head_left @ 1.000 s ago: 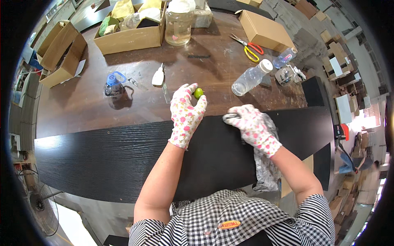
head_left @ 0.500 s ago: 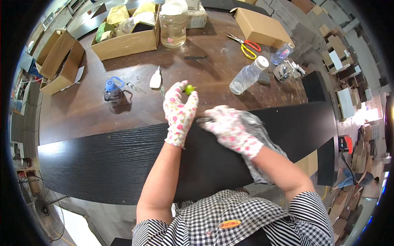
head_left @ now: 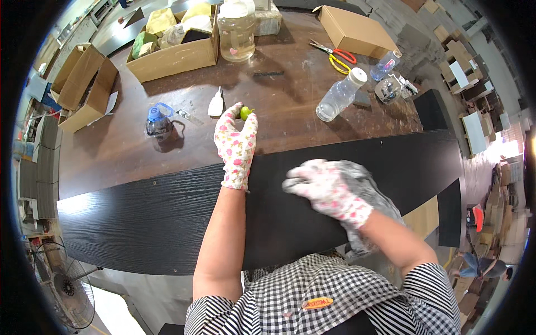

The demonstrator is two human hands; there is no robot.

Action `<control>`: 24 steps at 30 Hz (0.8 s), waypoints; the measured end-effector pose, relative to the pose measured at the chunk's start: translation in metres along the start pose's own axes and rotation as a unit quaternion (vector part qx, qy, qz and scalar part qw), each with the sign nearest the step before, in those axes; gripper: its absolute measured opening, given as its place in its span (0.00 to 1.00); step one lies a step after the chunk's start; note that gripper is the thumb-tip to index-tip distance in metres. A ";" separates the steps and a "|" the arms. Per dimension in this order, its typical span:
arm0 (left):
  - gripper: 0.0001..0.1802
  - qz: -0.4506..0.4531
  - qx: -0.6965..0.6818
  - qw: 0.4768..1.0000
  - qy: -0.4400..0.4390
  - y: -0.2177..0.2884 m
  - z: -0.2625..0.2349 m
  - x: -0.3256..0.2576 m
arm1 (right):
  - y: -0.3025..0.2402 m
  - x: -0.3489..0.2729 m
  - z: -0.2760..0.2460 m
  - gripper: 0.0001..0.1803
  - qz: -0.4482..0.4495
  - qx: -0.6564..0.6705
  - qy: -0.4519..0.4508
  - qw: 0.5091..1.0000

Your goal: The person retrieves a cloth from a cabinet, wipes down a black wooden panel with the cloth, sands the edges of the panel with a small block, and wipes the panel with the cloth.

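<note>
In a flower-print glove, my left hand (head_left: 237, 142) is closed around a small round green thing (head_left: 245, 113), whose kind I cannot make out. The hand is at the far edge of a long black board (head_left: 134, 223), near a white squeeze bottle (head_left: 216, 104) with a thin nozzle. My right hand (head_left: 322, 186), gloved alike and slightly blurred, grips a crumpled grey rag (head_left: 365, 187) over the board's right half. Part of the rag trails past the wrist toward the near edge.
On the brown table (head_left: 195, 151) stand a small dark bottle with a blue cap (head_left: 158, 124), a clear bottle (head_left: 339, 99), a glass jar (head_left: 388, 89) and a large water jug (head_left: 237, 36). Scissors (head_left: 336, 57) and cardboard boxes (head_left: 357, 36) lie farther back.
My right hand has drawn the rag a little nearer and to the right across the black board. My left hand has shifted slightly left and away, still holding the green thing.
</note>
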State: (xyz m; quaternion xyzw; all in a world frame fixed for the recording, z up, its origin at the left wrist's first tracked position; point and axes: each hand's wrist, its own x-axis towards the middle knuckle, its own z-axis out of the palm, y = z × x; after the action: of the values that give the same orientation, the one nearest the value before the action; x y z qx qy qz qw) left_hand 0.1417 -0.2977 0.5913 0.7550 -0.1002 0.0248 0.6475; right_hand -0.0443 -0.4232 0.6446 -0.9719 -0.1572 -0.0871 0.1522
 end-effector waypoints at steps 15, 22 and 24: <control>0.21 0.013 -0.020 0.999 -0.031 -0.022 -0.004 0.005 | 0.057 -0.090 -0.037 0.13 0.245 -0.231 0.056 0.940; 0.20 0.029 0.011 0.997 -0.076 -0.007 0.006 0.000 | 0.034 -0.077 -0.027 0.21 0.297 -0.185 -0.040 0.936; 0.20 0.039 0.033 0.995 -0.088 -0.011 0.006 0.002 | -0.007 -0.076 0.015 0.19 0.186 -0.142 0.169 0.957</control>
State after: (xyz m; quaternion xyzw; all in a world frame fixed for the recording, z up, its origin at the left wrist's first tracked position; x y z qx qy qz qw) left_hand 0.1452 -0.3021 0.5804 0.7709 -0.1849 -0.0134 0.6093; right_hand -0.1162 -0.4339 0.6160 -0.9666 0.0687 -0.2420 0.0500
